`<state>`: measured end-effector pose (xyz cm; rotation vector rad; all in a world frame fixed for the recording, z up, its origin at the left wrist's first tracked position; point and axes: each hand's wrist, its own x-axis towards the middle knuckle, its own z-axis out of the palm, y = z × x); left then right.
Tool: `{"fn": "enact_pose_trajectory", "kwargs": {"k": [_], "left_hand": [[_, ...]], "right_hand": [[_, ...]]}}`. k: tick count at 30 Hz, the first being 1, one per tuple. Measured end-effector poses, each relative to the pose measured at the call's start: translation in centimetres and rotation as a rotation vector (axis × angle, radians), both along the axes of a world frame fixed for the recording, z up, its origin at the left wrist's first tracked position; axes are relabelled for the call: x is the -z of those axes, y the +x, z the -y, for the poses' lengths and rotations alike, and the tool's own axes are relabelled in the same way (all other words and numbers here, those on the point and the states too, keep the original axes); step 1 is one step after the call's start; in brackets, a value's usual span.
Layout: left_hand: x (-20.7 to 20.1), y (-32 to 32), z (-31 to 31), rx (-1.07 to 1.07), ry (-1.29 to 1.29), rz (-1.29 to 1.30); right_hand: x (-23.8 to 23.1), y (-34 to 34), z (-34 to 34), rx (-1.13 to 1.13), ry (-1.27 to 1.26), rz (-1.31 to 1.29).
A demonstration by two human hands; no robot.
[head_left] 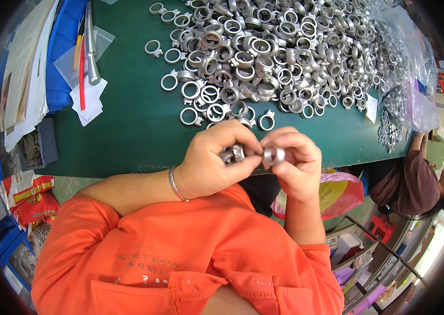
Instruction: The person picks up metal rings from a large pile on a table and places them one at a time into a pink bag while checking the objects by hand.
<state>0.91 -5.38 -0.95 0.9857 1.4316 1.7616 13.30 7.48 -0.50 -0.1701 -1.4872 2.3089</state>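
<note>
My left hand [209,160] is closed, with metal rings [238,152] tucked in its curled fingers. How many it holds I cannot tell. Its thumb and forefinger pinch together toward the other hand, and whatever is at their tips is too small to make out. Between the thumb and fingers of my right hand [302,160] is a single silver metal ring [274,155]. Both hands nearly meet just above the near edge of the green table [127,142]. Right beyond them, a large heap of similar grey metal rings [285,47], many with small tabs, covers the table's far side.
At the left lie a metal rod [92,58], a red-and-yellow tool [81,73], white paper [92,105] and a blue tray [64,73]. Clear plastic bags [411,47] stand at the far right. Another person [411,184] sits at the right. A pink-rimmed bag [337,194] hangs below the table.
</note>
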Motion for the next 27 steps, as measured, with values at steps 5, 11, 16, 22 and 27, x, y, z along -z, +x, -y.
{"fn": "enact_pose_trajectory", "kwargs": {"k": [5,11,16,22,27], "left_hand": [[0.0,0.2,0.3,-0.049,0.017,0.184],[-4.1,-1.2,-1.4,-0.165,0.302,-0.361],[-5.7,0.0,-4.9,0.076,0.189,-1.027],[-5.0,-0.6,-4.9,0.011,0.298,-0.797],[-3.8,0.6,-4.5,0.046,0.197,-0.492]], "right_hand": [[1.5,0.4,-0.1,0.083,-0.046,-0.186],[0.2,-1.3,2.5,-0.067,-0.907,-0.046],[-2.0,-1.2,2.2,0.292,-1.026,0.026],[0.8,12.0,-3.8,0.725,-0.84,-0.13],[11.1,25.3,-7.9,1.492,-0.738,0.503]]}}
